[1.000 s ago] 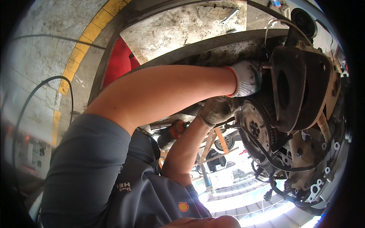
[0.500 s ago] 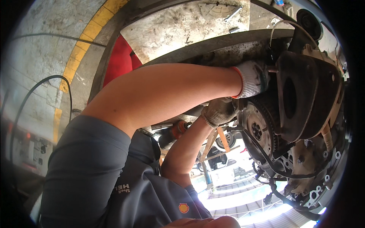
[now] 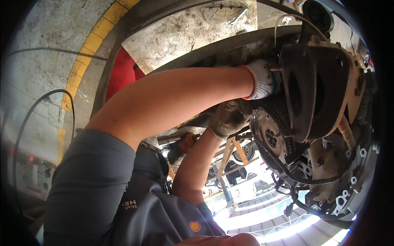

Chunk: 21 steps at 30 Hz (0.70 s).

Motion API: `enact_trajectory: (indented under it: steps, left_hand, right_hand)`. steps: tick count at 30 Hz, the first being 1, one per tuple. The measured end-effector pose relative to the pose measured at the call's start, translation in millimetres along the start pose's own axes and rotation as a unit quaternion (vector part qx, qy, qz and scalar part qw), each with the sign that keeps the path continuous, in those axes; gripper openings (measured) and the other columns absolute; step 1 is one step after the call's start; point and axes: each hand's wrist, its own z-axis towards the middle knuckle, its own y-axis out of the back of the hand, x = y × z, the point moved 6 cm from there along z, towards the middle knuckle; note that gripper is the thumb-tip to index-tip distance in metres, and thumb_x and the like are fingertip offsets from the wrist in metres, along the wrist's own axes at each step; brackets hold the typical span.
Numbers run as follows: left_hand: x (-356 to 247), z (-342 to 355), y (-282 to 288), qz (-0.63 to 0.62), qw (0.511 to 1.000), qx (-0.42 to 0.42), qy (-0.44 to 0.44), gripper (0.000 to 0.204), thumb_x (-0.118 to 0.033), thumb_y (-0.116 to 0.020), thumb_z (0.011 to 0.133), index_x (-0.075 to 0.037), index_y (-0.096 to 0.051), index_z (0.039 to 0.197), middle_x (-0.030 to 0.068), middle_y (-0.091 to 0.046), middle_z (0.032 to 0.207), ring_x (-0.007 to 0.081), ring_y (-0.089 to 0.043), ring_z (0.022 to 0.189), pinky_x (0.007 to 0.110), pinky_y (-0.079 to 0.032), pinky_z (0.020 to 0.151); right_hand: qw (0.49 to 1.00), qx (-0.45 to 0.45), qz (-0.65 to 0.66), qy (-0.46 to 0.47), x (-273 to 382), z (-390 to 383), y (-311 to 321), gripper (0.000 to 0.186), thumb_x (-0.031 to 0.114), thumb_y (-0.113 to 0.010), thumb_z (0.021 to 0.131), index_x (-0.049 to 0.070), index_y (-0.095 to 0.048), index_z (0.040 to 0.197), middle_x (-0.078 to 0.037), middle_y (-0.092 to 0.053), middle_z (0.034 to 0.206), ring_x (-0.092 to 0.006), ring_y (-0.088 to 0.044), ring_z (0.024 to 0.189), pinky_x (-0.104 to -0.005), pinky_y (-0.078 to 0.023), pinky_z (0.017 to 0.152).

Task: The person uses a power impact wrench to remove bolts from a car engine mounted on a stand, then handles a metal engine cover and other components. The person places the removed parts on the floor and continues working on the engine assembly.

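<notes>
My left hand (image 3: 261,80), in a white knitted glove with an orange cuff, reaches in behind a dark brown metal bracket (image 3: 296,117) with large oval openings. Its fingers are hidden, so what they touch cannot be seen. Just below it, my right hand (image 3: 230,118) wears a stained grey glove. Its fingers curl at the upper left edge of a toothed flywheel (image 3: 259,125) on the engine; whatever they close on is out of sight.
A dirty pale board (image 3: 180,35) at the top carries a spanner (image 3: 239,16) and a flat plate (image 3: 221,15). Dark cables (image 3: 324,186) loop across the engine. An orange and black tool (image 3: 186,143) lies beyond my right forearm. A hose (image 3: 51,91) arches at left.
The engine and bracket sit farther left in the picture, and the view has shifted a little. My right hand shows more of its back below the left forearm. Both hands stay beside the flywheel.
</notes>
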Motion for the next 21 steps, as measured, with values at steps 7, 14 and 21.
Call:
enact_trajectory:
  steps: [7, 14, 21]
  left_hand:
    - [16.4, 12.5, -29.7, -0.304, 0.946, 0.022, 0.11, 0.036, -0.012, -0.043, 0.098, -0.009, -0.067, 0.125, 0.0051, -0.073, 0.101, 0.0189, -0.067, 0.096, 0.032, -0.054, 0.092]
    - [21.6, 29.1, -81.6, -0.711, 0.675, 0.052, 0.19, 0.033, -0.012, -0.044, 0.098, -0.006, -0.068, 0.12, 0.0081, -0.073, 0.089, 0.0212, -0.067, 0.083, 0.031, -0.056, 0.084]
    - [12.0, 19.2, -85.0, -0.979, 0.091, 0.065, 0.171, 0.035, -0.013, -0.049, 0.096, -0.005, -0.065, 0.126, 0.0134, -0.071, 0.083, 0.0201, -0.064, 0.067, 0.035, -0.057, 0.071]
  right_hand:
    - [0.999, 0.022, -0.029, -0.015, -2.1, -0.1, -5.0, 0.017, 0.008, -0.053, 0.097, 0.002, -0.061, 0.084, -0.005, -0.068, 0.076, -0.0154, -0.067, 0.075, -0.0335, -0.056, 0.085]
    - [0.999, -0.002, 0.012, -0.041, -12.9, -1.4, -10.2, 0.022, 0.01, -0.048, 0.098, 0.003, -0.061, 0.082, -0.004, -0.066, 0.073, -0.0154, -0.065, 0.073, -0.0323, -0.054, 0.087]
    - [0.993, -0.004, 0.077, -0.089, 18.9, 6.6, 21.6, 0.026, 0.009, -0.049, 0.095, 0.008, -0.063, 0.073, -0.003, -0.066, 0.072, -0.015, -0.065, 0.074, -0.044, -0.053, 0.092]
